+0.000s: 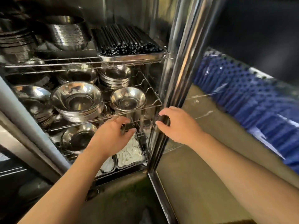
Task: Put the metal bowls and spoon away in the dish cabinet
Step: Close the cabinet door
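The dish cabinet stands open with wire shelves (137,109). Stacks of metal bowls fill the middle shelf: a large stack (77,101), a smaller one (127,98) to its right, and others behind. Another metal bowl (77,138) sits on the lower shelf. My left hand (111,136) hovers in front of the lower shelf, fingers spread, holding nothing. My right hand (176,125) curls around the dark handle (163,119) on the edge of the open cabinet door. I cannot make out a metal spoon.
On the top shelf are a metal tray of black chopsticks (126,41), a tall bowl stack (68,34) and dark plates (14,41). Trays of white utensils (129,152) lie at the cabinet's bottom. The glass door (178,62) swings out rightward; blue stacked items (242,97) line the right.
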{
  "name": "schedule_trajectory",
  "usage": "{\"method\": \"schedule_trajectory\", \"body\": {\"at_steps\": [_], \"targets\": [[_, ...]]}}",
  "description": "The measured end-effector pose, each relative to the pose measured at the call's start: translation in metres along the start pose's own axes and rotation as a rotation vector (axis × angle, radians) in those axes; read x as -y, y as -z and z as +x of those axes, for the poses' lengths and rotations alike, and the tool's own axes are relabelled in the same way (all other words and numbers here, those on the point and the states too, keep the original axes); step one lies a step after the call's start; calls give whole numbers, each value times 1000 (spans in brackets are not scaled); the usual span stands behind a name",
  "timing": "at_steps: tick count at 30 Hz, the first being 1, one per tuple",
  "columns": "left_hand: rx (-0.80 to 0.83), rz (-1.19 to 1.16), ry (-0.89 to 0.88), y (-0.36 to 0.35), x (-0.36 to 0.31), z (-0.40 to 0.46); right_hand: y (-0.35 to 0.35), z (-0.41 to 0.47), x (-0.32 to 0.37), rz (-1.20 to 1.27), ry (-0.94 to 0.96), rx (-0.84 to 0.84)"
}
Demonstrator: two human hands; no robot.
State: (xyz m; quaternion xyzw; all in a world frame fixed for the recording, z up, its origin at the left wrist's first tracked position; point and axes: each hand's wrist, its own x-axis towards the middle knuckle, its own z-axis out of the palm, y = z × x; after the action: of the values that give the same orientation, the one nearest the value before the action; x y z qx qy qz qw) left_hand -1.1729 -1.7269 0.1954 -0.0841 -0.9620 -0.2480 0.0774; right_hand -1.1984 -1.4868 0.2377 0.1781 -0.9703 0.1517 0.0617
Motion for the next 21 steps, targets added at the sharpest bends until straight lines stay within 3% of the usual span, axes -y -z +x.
{"method": "schedule_trajectory", "body": {"at_steps": [6,11,21], "targets": [[-41,-68,-257,21,-94,-39,67,-119,5,71,-67,-207],[-106,-152,-463,41,-189,-64,134,-215,0,-7,-105,-386],[-350,-357,-727,48,-361,-118,206,-355,-7,53,63,-646]]}}
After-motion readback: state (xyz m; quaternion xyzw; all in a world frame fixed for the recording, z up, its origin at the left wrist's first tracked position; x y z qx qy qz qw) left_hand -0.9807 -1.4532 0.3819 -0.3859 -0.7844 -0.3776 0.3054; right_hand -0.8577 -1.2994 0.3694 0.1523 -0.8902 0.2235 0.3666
